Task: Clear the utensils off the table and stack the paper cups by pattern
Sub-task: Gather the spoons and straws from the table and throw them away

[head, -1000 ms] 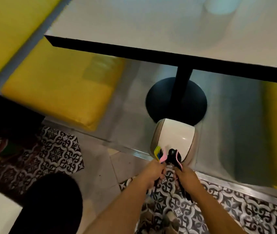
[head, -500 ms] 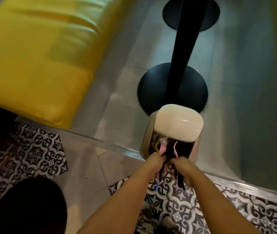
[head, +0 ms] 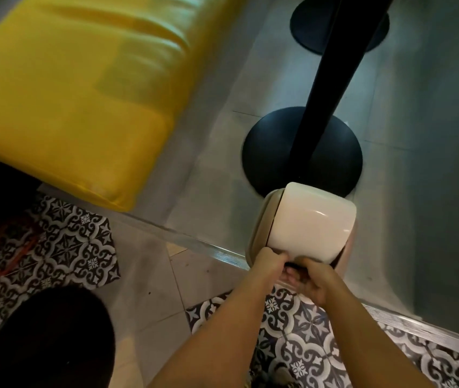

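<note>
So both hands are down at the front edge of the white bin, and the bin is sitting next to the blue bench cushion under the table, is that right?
Not quite. The head view shows the bench cushion is yellow, not blue. The rest holds: the left hand and right hand are together at the front edge of the white bin, under the table by its black round base.

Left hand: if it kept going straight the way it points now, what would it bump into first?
Most likely the bin's white swing lid. The left hand points up and forward at the lid's near edge, apparently touching it already. Beyond it stands the round black table base, though depth is hard to judge here.
</note>
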### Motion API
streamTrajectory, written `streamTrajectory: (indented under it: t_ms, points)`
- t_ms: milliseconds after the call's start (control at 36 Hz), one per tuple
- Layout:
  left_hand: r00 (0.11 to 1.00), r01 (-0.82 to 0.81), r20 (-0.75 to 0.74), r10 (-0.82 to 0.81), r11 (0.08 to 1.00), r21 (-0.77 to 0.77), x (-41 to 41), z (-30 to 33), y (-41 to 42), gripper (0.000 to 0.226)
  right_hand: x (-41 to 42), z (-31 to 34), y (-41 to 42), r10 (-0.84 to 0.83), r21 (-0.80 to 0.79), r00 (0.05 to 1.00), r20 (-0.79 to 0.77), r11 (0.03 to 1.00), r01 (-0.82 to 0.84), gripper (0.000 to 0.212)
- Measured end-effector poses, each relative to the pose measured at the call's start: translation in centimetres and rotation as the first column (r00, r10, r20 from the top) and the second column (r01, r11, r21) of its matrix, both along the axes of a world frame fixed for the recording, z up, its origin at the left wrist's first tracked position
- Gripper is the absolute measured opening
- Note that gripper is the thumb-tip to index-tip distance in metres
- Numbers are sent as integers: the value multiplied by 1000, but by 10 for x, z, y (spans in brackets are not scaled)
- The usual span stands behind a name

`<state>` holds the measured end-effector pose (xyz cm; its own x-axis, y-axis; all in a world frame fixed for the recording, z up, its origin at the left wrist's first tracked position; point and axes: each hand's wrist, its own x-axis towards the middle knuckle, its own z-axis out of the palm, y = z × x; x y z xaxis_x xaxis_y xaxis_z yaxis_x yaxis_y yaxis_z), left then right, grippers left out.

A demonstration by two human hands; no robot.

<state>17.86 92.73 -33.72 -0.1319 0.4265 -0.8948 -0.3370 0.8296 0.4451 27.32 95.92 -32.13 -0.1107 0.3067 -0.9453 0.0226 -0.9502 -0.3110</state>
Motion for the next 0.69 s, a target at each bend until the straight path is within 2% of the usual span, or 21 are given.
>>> streamTrajectory:
  t_ms: [111,194,306,389,583,694]
  points:
    - [989,134,-73,-131,990,40,3,18,-13,20,-2,15,-8,203,110,978,48,972,-207,17]
    - [938,268,-255,-237,959,95,7,40,-28,22,0,37,-17,390,193,911,132,892,-409,22]
    - [849,337,-461,-258,937,97,5,88,-46,26,-4,83,-30,615,397,724,313,608,-688,24]
    - [754,381,-598,-270,922,64,-1,130,-62,26,-11,119,-37,687,462,600,410,411,-786,16]
    - [562,366,-811,-160,928,70,-27,227,-116,28,-34,202,-56,729,428,284,623,-14,-904,30]
    - [451,329,-888,-89,942,73,-45,280,-150,29,-55,250,-71,702,440,192,686,-190,-878,36]
